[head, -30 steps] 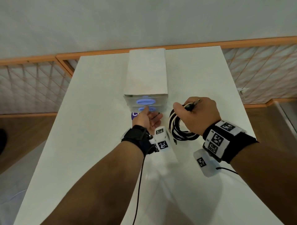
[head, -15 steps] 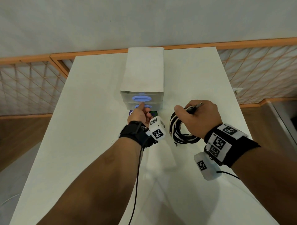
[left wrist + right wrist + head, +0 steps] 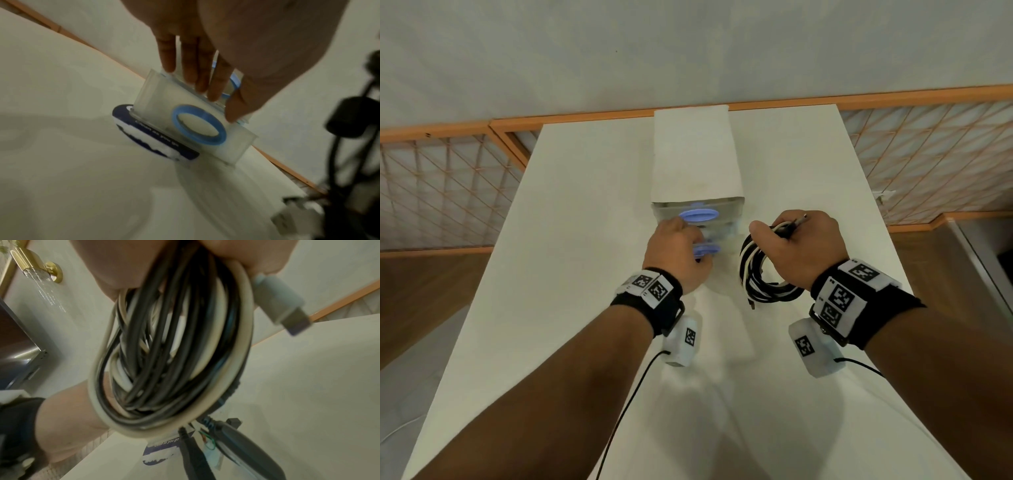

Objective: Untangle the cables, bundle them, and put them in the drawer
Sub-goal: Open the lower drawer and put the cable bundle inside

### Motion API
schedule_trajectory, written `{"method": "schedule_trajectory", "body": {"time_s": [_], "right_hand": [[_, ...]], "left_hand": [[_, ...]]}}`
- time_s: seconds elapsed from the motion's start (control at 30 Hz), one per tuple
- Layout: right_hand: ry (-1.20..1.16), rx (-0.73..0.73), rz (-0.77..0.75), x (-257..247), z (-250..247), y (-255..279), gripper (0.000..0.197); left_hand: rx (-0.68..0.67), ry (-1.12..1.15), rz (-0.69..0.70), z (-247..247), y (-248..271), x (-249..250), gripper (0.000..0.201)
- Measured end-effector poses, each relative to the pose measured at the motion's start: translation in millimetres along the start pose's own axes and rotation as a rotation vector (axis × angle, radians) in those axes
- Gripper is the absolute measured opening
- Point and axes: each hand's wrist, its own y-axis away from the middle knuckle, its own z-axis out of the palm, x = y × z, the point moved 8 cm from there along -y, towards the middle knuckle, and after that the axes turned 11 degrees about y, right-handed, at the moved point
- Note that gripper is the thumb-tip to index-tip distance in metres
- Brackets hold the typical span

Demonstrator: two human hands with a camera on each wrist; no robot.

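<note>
A white drawer unit (image 3: 695, 154) stands mid-table with two translucent drawers, each with a blue ring handle. My left hand (image 3: 688, 240) pinches the top edge of the lower drawer's front (image 3: 162, 105), fingers (image 3: 197, 68) behind it and thumb on its face. That drawer sits a little out, its handle (image 3: 705, 249) nearer me than the upper handle (image 3: 698, 215). My right hand (image 3: 791, 240) grips a coil of black and white cables (image 3: 760, 274) just right of the unit. The coil (image 3: 168, 353) hangs below my fist, with a grey USB plug (image 3: 287, 308) sticking out.
A round blue and white sticker (image 3: 152, 142) lies on the white table (image 3: 585, 274) under the drawer front. Wooden lattice rails (image 3: 448, 192) run along both sides beyond the table edges. A thin black lead (image 3: 626, 404) trails from my left wrist camera.
My left hand turned palm-down and took hold of the lower drawer's front. The lower drawer has come out toward me. The right hand and coil stayed beside the unit.
</note>
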Motion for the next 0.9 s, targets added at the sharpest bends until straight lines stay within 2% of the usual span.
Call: {"method": "schedule_trajectory", "body": {"time_s": [0.13, 0.33, 0.5, 0.57, 0.63, 0.67, 0.73, 0.8, 0.83, 0.9], "right_hand": [[0.006, -0.019, -0.002, -1, 1, 1, 0.049], [0.018, -0.044, -0.013, -3, 3, 1, 0.049], [-0.022, -0.096, -0.053, -8, 6, 0, 0.054], [-0.066, -0.129, -0.092, -15, 4, -1, 0.056], [-0.118, -0.145, -0.128, -25, 1, -1, 0.056], [-0.147, -0.153, -0.137, -31, 0, -1, 0.056], [-0.222, -0.178, -0.129, -41, 3, -3, 0.056], [-0.327, -0.218, -0.055, -46, 13, -6, 0.052], [-0.38, -0.237, 0.001, -48, 19, -7, 0.049], [-0.46, -0.262, 0.114, -48, 32, -12, 0.045]], "left_hand": [[-0.229, -0.045, -0.154, 11, -15, -13, 0.047], [-0.355, -0.06, -0.207, 23, -14, -23, 0.076], [-0.393, 0.059, -0.199, 22, -9, -22, 0.086], [-0.369, 0.139, -0.204, 14, -4, -21, 0.079], [-0.297, 0.265, -0.165, -1, 0, -16, 0.06], [-0.276, 0.391, -0.134, -8, 4, -9, 0.052], [-0.329, 0.794, -0.091, -19, 17, 15, 0.049], [-0.399, 1.085, -0.117, -23, 29, 35, 0.054], [-0.408, 1.139, -0.144, -23, 34, 40, 0.052], [-0.369, 1.185, -0.196, -23, 39, 42, 0.035]]}}
